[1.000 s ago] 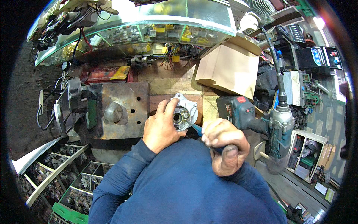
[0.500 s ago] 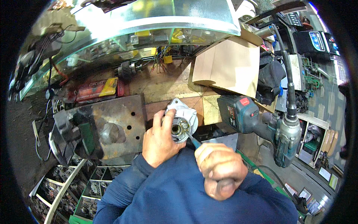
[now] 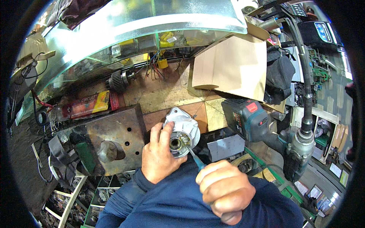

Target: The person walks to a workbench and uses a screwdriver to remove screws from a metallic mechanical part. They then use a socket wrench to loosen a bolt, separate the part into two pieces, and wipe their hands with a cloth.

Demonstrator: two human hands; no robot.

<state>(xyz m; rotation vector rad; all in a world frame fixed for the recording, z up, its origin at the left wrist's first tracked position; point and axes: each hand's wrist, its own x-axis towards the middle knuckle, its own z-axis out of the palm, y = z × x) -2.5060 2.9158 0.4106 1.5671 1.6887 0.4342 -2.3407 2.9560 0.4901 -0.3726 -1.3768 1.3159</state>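
A silver cast-metal housing [image 3: 192,125] is in front of my chest, its flange with a bolt hole pointing away from me. My left hand [image 3: 159,154] grips its left side, fingers over the rim and thumb along the near edge. A round bore with a smaller round part beside it faces up in the housing. Closed in a fist, my right hand [image 3: 227,190] holds a slim teal-handled tool [image 3: 196,159]. Its pale shaft reaches to the housing's near right rim; the tip is too small to make out.
A rusty steel plate [image 3: 114,131] with holes lies left, behind it a red box [image 3: 85,106] and a gear-ended metal part [image 3: 121,80]. A cordless impact wrench [image 3: 266,131] lies right, near cardboard [image 3: 232,62]. Beyond stands a glass case [image 3: 152,22]. Parts bins [image 3: 100,195] sit below left.
The view has shifted a little. My right hand and the teal-handled tool have drawn slightly nearer to me, and more of the shaft shows. My left hand keeps its hold on the housing.
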